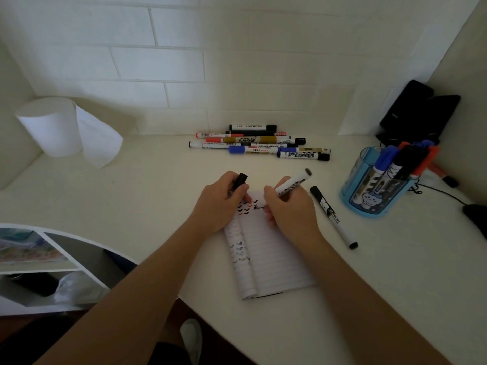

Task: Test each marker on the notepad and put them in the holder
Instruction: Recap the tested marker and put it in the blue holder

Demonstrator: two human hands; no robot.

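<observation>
While several markers (403,162) are standing in the holder (354,177) at right and a pile (259,143) is lying untested far behind, right hand (290,206) is gripping a marker (291,183) tip-down on the notepad (271,256), left hand (218,204) pinching its cap (239,181)

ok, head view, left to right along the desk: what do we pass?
tissue roll → left hand gripping a black cap → right hand holding a marker → loose black marker → blue holder
</observation>
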